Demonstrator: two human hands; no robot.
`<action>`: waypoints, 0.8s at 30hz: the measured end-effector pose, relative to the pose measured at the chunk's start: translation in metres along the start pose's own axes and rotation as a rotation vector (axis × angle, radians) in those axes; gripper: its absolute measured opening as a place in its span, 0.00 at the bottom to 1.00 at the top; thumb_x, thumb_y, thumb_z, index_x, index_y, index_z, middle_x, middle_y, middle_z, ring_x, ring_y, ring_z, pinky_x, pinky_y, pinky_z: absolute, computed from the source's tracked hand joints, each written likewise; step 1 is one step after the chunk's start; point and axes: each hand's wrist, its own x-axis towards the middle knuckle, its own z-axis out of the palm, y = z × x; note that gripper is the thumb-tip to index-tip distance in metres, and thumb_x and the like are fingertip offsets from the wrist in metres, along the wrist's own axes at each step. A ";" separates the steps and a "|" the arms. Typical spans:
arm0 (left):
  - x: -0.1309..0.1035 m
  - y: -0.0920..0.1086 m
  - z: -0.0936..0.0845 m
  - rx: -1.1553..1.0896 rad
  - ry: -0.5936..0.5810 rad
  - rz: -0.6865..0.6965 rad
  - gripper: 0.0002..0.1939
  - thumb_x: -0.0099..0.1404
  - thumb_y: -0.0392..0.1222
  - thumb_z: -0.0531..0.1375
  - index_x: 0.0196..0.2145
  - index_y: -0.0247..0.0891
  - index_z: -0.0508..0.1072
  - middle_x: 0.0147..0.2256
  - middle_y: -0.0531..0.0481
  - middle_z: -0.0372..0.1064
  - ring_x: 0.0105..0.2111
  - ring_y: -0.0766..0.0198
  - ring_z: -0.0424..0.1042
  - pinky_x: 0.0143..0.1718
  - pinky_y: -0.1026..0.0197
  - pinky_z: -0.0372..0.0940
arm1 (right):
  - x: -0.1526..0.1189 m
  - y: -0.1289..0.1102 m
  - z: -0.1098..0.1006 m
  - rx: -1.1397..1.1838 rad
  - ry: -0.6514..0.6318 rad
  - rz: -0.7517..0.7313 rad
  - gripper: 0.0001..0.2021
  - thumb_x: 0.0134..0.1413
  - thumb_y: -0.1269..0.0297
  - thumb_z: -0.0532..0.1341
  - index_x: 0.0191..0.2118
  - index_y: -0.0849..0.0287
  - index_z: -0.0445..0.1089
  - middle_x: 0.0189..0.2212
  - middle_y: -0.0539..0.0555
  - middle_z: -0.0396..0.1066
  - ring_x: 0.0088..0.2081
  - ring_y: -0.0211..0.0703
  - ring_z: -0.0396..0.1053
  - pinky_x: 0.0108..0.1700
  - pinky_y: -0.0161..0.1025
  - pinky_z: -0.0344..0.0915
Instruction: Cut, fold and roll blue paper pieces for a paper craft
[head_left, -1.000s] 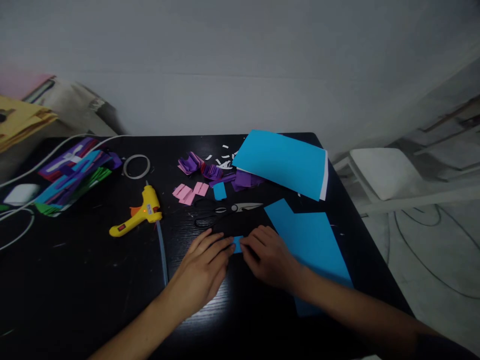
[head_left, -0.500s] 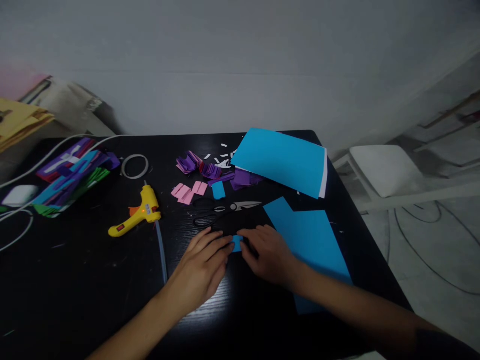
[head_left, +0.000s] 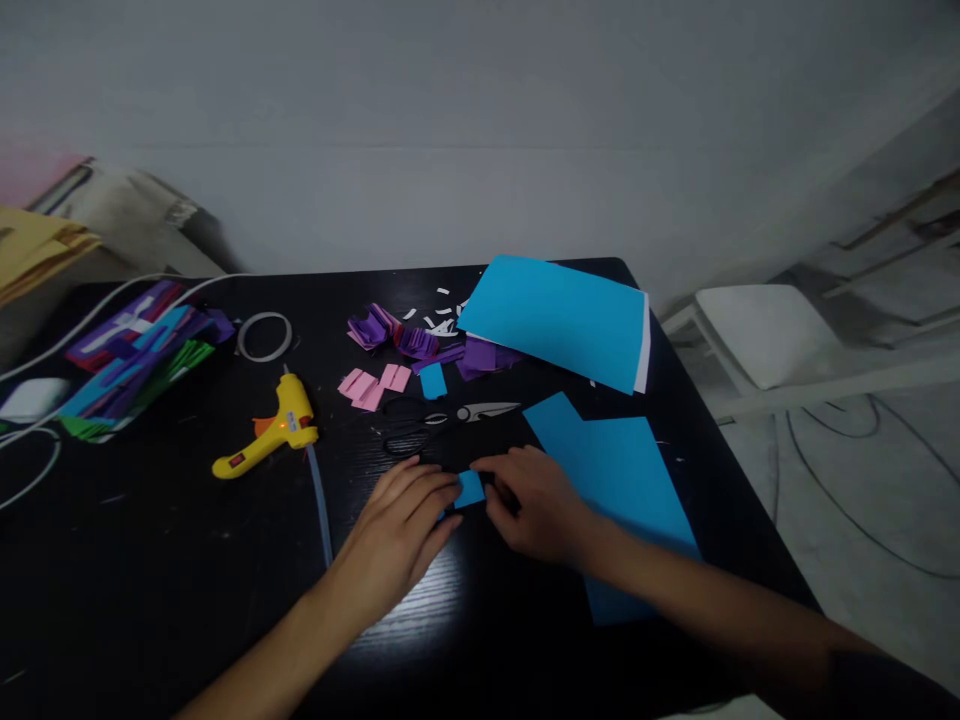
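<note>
A small blue paper piece (head_left: pixel 470 489) lies on the black table between my hands. My left hand (head_left: pixel 405 520) rests over its left end, fingers together and pressed on the paper, covering part of it. At its right edge is my right hand (head_left: pixel 536 505), with curled index finger and thumb close to the paper. Just beyond lie black-handled scissors (head_left: pixel 487 411), their blades pointing right. Another small blue piece (head_left: pixel 433 381) and pink folded pieces (head_left: pixel 364 388) sit behind them. Under my right forearm is a large cut blue sheet (head_left: pixel 615 470).
A yellow glue gun (head_left: pixel 281 430) with its cord lies left. Behind are a tape ring (head_left: pixel 265 337), purple folded strips (head_left: pixel 416 343), white scraps (head_left: pixel 442 327) and stacked blue sheets (head_left: pixel 559 315). Colourful paper strips (head_left: pixel 150 350) and white cables lie far left. A white stool (head_left: pixel 769 335) stands right.
More of the small blue piece shows between my hands, and it is slightly tilted. My left hand has shifted a little left and its thumb has moved outward. The whole view has moved slightly.
</note>
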 end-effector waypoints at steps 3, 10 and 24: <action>0.000 0.000 0.000 -0.006 0.002 -0.008 0.14 0.71 0.37 0.60 0.53 0.36 0.71 0.49 0.43 0.74 0.52 0.54 0.72 0.62 0.41 0.63 | 0.000 -0.002 -0.001 0.013 -0.018 0.000 0.14 0.57 0.71 0.60 0.48 0.62 0.72 0.30 0.54 0.74 0.31 0.45 0.67 0.39 0.43 0.58; -0.001 0.000 -0.001 -0.001 0.087 -0.003 0.13 0.69 0.33 0.61 0.50 0.37 0.73 0.45 0.46 0.77 0.52 0.55 0.73 0.63 0.42 0.62 | 0.001 -0.003 -0.005 0.036 -0.054 -0.011 0.13 0.58 0.68 0.60 0.49 0.61 0.72 0.28 0.52 0.72 0.31 0.44 0.65 0.38 0.42 0.55; 0.001 0.000 -0.006 -0.249 0.202 -0.052 0.10 0.69 0.29 0.60 0.46 0.39 0.73 0.38 0.49 0.77 0.41 0.62 0.76 0.55 0.49 0.68 | 0.002 -0.001 -0.005 0.178 -0.045 -0.119 0.07 0.64 0.64 0.62 0.45 0.59 0.74 0.34 0.53 0.74 0.37 0.42 0.70 0.42 0.41 0.60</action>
